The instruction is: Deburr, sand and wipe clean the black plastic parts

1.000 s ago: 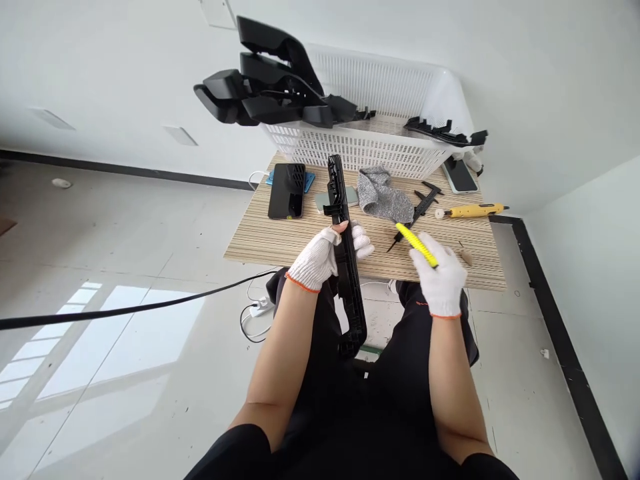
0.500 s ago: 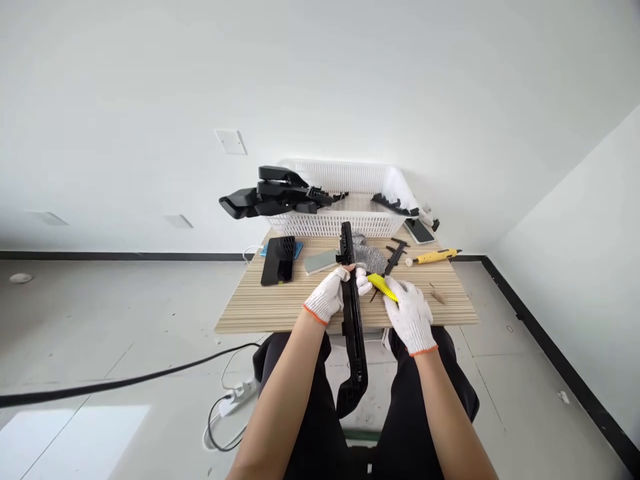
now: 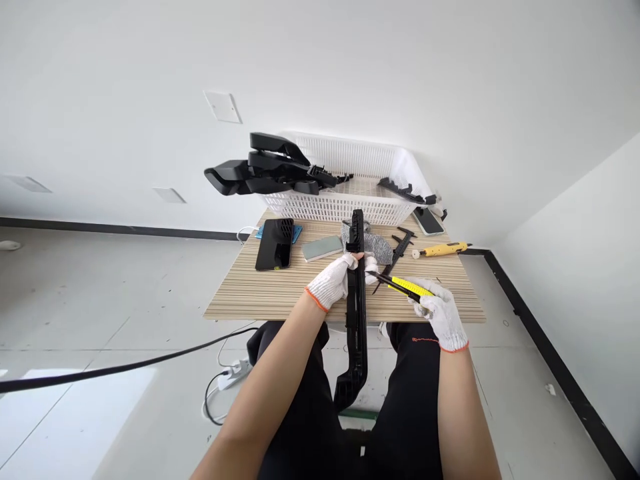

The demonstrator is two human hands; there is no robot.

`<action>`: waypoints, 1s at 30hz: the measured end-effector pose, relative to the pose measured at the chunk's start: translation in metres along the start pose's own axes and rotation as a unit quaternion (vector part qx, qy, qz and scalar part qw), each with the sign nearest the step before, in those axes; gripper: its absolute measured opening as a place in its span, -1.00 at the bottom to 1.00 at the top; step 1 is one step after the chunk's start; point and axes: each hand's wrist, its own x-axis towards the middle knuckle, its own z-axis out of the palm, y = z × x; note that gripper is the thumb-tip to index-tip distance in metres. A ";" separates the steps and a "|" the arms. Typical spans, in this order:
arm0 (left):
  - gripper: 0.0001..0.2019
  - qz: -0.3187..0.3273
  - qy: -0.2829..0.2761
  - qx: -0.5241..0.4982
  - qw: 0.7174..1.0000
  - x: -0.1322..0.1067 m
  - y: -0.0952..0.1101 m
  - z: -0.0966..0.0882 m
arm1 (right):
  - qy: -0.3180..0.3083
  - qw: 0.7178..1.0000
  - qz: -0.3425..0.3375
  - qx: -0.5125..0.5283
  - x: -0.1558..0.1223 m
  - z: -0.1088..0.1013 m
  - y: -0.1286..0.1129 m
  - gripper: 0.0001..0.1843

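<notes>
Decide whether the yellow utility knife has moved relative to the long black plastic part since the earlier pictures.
Yes. The yellow utility knife in the right hand now lies flatter, its tip pointing toward the long black plastic part gripped by the left hand.

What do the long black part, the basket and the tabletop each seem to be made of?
Long black part: likely moulded plastic, matt black, with ribs and clips.
Basket: white plastic, judging by its perforated lattice walls.
Tabletop: looks like striped wood-grain laminate or veneer; which one cannot be told.
</notes>
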 end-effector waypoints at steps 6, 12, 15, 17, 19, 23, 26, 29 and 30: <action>-0.85 -0.018 0.005 0.037 0.999 -0.010 0.001 0.005 | 0.001 0.995 -0.027 -0.101 0.001 0.010 -0.001 -0.46; -0.88 0.008 -0.031 0.007 0.999 -0.013 0.001 0.006 | -0.005 0.994 -0.024 -0.105 0.000 0.008 0.001 -0.44; -0.88 0.012 -0.028 0.021 0.999 -0.011 0.000 0.001 | -0.015 0.996 -0.023 -0.089 -0.001 0.008 0.002 -0.45; -0.86 0.011 -0.032 0.029 0.999 -0.010 0.001 -0.003 | -0.011 0.996 -0.021 -0.083 -0.001 0.008 0.002 -0.46; -0.83 0.008 -0.047 0.029 0.998 -0.009 0.002 -0.007 | -0.002 0.996 -0.020 -0.081 -0.001 0.008 0.002 -0.46; -0.82 0.010 -0.065 0.023 0.998 -0.009 0.002 -0.007 | -0.007 0.995 -0.021 -0.093 -0.001 0.009 0.002 -0.45; -0.84 0.017 -0.082 0.007 0.996 -0.011 0.002 -0.002 | -0.006 0.995 -0.028 -0.096 -0.002 0.010 -0.001 -0.45; -0.80 0.032 -0.127 -0.011 0.991 -0.012 0.001 0.001 | -0.026 0.994 -0.015 -0.101 -0.003 0.011 -0.004 -0.47; -0.79 0.038 -0.122 -0.003 0.992 -0.013 0.001 0.001 | -0.020 0.995 -0.014 -0.096 -0.003 0.012 -0.005 -0.47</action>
